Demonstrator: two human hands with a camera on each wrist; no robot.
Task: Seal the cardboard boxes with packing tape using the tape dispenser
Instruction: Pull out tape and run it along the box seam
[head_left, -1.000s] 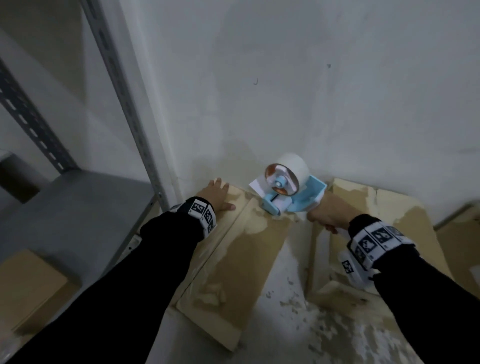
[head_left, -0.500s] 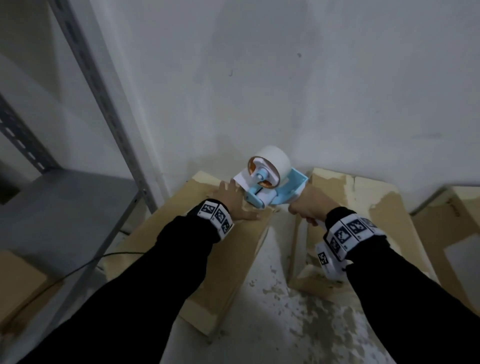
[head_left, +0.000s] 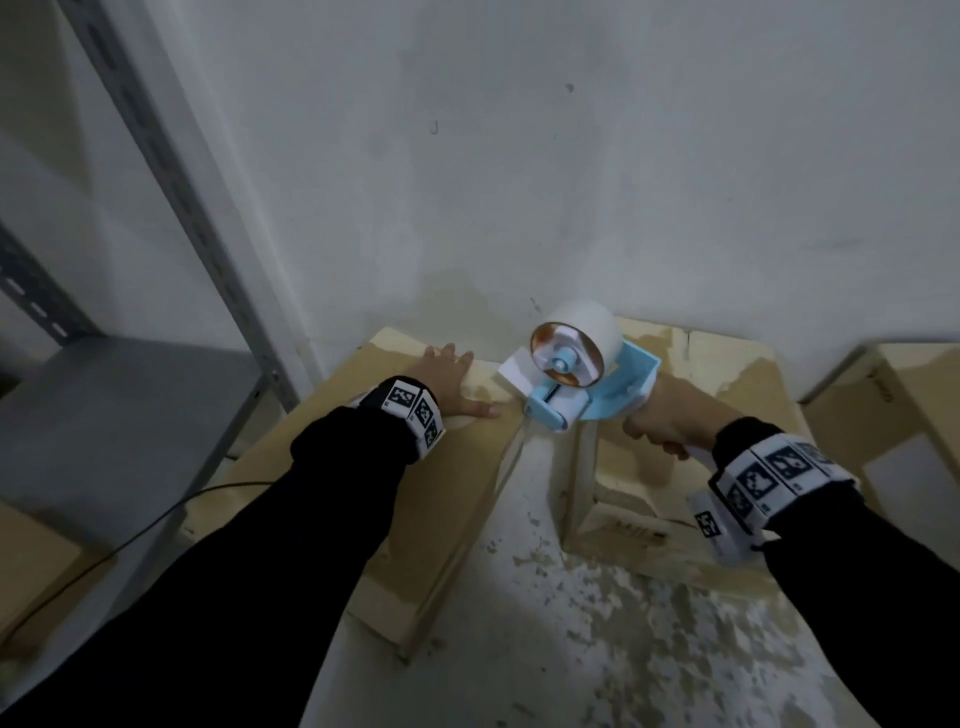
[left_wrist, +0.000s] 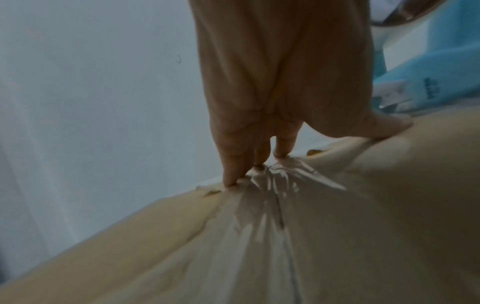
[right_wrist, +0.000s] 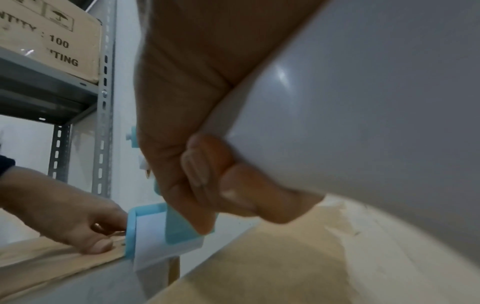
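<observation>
Tape dispenser (head_left: 576, 387) is now sitting at the near-right edge of the left box (head_left: 363, 499), w/ right hand (head_left: 670, 423) gripping its handle. Left hand (head_left: 447, 384) has slid toward the box's far edge, pressing flat, fingers straight. Probably starting a fresh strip.

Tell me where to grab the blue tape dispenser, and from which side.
Take the tape dispenser by its white handle at the rear, coming from the right, as the right hand does now. The roll and roller end point left toward the cardboard box, so probably only the handle is free.
</observation>
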